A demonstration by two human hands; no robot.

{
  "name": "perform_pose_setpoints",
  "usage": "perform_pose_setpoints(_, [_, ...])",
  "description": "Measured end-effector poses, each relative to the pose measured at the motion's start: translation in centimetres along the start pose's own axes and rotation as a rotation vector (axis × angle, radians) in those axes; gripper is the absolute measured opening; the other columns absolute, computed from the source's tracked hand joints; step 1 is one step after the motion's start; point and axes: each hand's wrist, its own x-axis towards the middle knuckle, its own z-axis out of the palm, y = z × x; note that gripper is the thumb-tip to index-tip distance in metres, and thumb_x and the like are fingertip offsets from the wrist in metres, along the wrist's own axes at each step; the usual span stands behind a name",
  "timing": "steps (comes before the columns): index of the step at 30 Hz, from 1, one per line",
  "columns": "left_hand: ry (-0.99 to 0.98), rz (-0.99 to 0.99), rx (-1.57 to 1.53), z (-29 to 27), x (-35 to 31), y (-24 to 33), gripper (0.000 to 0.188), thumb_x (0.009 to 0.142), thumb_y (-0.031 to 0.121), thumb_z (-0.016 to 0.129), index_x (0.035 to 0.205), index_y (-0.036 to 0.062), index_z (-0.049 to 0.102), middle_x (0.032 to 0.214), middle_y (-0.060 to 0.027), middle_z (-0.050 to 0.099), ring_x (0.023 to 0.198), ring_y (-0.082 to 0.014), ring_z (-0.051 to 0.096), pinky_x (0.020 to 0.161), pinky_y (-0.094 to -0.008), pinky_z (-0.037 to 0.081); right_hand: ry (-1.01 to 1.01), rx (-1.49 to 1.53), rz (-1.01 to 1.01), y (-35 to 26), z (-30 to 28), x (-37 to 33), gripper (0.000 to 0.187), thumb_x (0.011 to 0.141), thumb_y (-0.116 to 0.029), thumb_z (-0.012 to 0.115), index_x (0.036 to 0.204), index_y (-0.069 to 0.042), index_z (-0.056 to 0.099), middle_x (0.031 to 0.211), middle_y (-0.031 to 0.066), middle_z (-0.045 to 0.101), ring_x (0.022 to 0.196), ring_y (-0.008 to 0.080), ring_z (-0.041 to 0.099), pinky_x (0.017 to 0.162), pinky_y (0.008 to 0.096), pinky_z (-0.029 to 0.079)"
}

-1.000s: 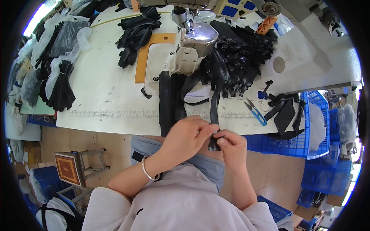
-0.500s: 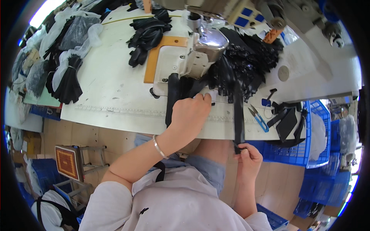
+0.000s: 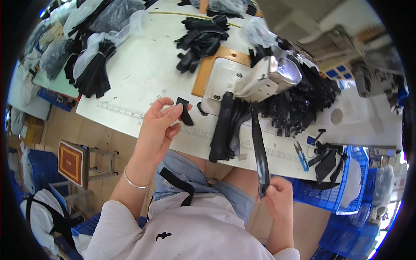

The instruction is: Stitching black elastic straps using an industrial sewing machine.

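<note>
My left hand (image 3: 158,128) is over the front of the white table, its thumb and forefinger pinching a short black strip piece (image 3: 185,112). Its other fingers are bent loosely. Below the table's front edge, my right hand (image 3: 279,194) grips the lower end of a long black strip (image 3: 260,151). That strip runs up, pulled fairly straight, to the head of the sewing machine (image 3: 264,80); where it meets the machine is hidden. Several black strips (image 3: 223,130) lie side by side between my hands, in front of the machine's plate.
Behind the machine is a heap of shiny black strips (image 3: 299,102); another black bunch (image 3: 201,41) sits farther left. Blue-handled snips (image 3: 303,158) lie at the right, near a blue crate (image 3: 346,203). Bagged black pieces (image 3: 95,69) cover the far left. A stool (image 3: 73,164) stands below.
My left hand has moved left, away from the machine, and now holds a short black piece. My right hand keeps its strip, slightly lower. The view has shifted, carrying the table contents rightward.
</note>
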Motion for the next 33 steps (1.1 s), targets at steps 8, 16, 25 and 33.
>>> perform_pose_setpoints(8, [-0.105, -0.373, -0.41, -0.2, -0.6, -3.7, 0.015, 0.093, 0.012, 0.058, 0.104, 0.0017, 0.062, 0.101, -0.0065, 0.067, 0.07, -0.0052, 0.056, 0.053, -0.0179, 0.042, -0.109, -0.341, -0.147, -4.4, 8.9, 10.6, 0.011, 0.082, -0.003, 0.065, 0.089, 0.004, 0.063, 0.079, 0.0063, 0.064, 0.069, 0.0109, 0.061, 0.065, 0.0233, 0.049])
perform_pose_setpoints(16, [-0.127, -0.246, -0.331, 2.5, 0.8, -2.7, 0.02, 0.093, 0.012, 0.057, 0.108, 0.0004, 0.063, 0.092, -0.0041, 0.067, 0.08, -0.0099, 0.06, 0.066, -0.0229, 0.049, -0.157, -0.495, -0.162, -2.3, 10.1, 12.9, 0.012, 0.087, -0.008, 0.065, 0.092, 0.003, 0.062, 0.087, 0.0052, 0.064, 0.077, 0.0089, 0.061, 0.072, 0.0224, 0.049])
perform_pose_setpoints(25, [-0.174, -0.167, 0.106, 4.3, 1.3, -3.8, 0.014, 0.088, 0.014, 0.065, 0.089, 0.0004, 0.064, 0.078, -0.0029, 0.065, 0.065, -0.0075, 0.058, 0.058, -0.0224, 0.049, -0.137, -0.411, -0.162, -2.8, 7.9, 12.1, 0.012, 0.086, -0.01, 0.066, 0.088, 0.001, 0.06, 0.077, 0.0048, 0.064, 0.069, 0.0066, 0.059, 0.063, 0.0223, 0.051])
perform_pose_setpoints(33, [-0.189, -0.141, 0.124, 5.8, 1.0, -3.9, 0.013, 0.084, 0.012, 0.069, 0.082, 0.0017, 0.061, 0.072, -0.001, 0.06, 0.06, -0.0069, 0.056, 0.051, -0.0212, 0.048, -0.219, -0.42, 0.044, -4.3, 5.7, 11.7, 0.016, 0.088, -0.015, 0.065, 0.086, 0.002, 0.064, 0.071, 0.0077, 0.066, 0.06, 0.0118, 0.063, 0.056, 0.0223, 0.05])
